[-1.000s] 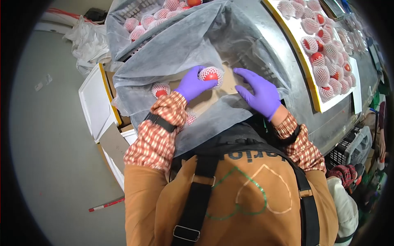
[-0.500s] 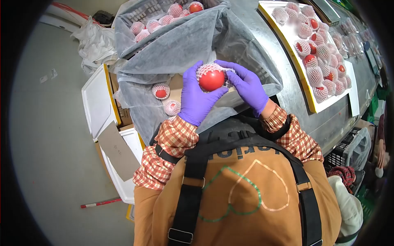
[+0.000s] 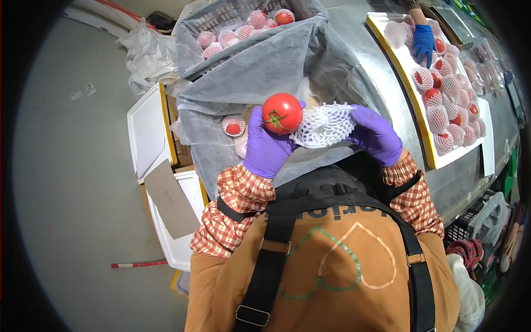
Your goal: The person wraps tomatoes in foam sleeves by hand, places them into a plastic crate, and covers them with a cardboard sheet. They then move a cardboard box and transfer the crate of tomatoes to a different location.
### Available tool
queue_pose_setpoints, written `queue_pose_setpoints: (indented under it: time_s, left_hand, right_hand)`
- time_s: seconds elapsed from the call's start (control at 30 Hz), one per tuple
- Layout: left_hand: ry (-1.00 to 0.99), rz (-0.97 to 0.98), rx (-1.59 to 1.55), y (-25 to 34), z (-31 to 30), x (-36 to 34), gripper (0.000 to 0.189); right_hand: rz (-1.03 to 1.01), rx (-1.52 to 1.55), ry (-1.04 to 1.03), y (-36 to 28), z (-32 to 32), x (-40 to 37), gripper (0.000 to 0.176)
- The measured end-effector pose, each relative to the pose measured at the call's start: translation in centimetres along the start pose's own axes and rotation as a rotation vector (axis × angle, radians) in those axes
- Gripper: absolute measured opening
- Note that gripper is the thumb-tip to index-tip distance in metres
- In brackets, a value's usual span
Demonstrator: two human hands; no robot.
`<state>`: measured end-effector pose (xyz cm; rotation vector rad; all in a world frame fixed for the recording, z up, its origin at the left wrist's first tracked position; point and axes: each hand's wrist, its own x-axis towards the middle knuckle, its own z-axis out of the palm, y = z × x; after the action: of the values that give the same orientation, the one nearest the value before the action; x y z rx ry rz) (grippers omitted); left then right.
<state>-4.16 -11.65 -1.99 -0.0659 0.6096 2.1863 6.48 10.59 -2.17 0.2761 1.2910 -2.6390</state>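
Note:
A bare red tomato (image 3: 283, 110) with its green stem showing rests in my left hand (image 3: 268, 148), whose purple-gloved fingers and thumb curl round it. White foam netting (image 3: 326, 126) hangs stretched beside the tomato, pinched by my right hand (image 3: 379, 135), also in a purple glove. Both hands are above a crate lined with grey sheeting (image 3: 215, 141). Inside that crate, at its left, a tomato in foam netting (image 3: 233, 125) lies near my left hand, and another netted tomato (image 3: 241, 148) is partly hidden by it.
Behind stands a second lined crate (image 3: 193, 58) holding several netted tomatoes (image 3: 243, 32). On the metal table (image 3: 365, 61) a white tray with a yellow edge (image 3: 409, 105) bears many more. A co-worker's blue-gloved hand (image 3: 423, 44) reaches into it. White box lids (image 3: 149, 130) stand at left.
The netting has come off the tomato and is now in my right hand, which has moved right. The tomato has turned stem towards me. A co-worker's blue-gloved hand has appeared over the tray.

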Motion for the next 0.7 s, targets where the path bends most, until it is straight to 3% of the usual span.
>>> queue_pose_setpoints:
  time_s: [0.03,0.1,0.2,0.27,0.33,0.4,0.5,0.57,0.63,0.7]
  left_hand:
    - [0.014,-0.029,-0.013,-0.1,0.3,-0.1,0.076]
    - [0.026,-0.064,-0.025,-0.4,0.4,0.0,0.077]
    - [0.104,-0.1,-0.048,-0.4,0.1,0.3,0.079]
    - [-0.054,-0.127,0.022,0.0,0.1,0.0,0.073]
    - [-0.061,-0.082,0.106,0.5,-0.1,0.0,0.069]
    - [-0.069,-0.039,0.188,0.9,-0.3,-0.2,0.066]
    - [-0.048,0.071,0.438,0.8,-0.3,-0.3,0.063]
    - [0.009,0.406,1.024,0.0,-0.3,-0.1,0.065]
    - [0.018,0.469,1.141,-0.2,0.5,-0.2,0.066]
    - [0.018,0.527,1.257,-0.4,1.1,-0.3,0.068]
  right_hand:
    - [-0.116,0.043,0.038,0.9,-0.2,-0.2,0.038]
    - [-0.101,0.38,-0.034,0.8,-0.3,-0.3,0.044]
    - [-0.121,0.492,-0.208,0.7,1.5,0.6,0.049]
    - [-0.135,0.485,-0.193,1.2,0.8,0.9,0.053]
    - [-0.273,0.455,-0.117,1.0,0.3,1.0,0.052]
    - [-0.277,0.48,-0.078,0.0,0.6,0.9,0.053]
    - [-0.41,0.118,0.11,-0.7,0.4,1.1,0.05]
    - [-0.375,0.002,0.196,-0.1,0.2,1.1,0.048]
    - [-0.283,-0.231,0.297,-0.1,1.2,0.9,0.046]
    - [-0.274,-0.352,0.259,-0.4,3.4,0.8,0.05]
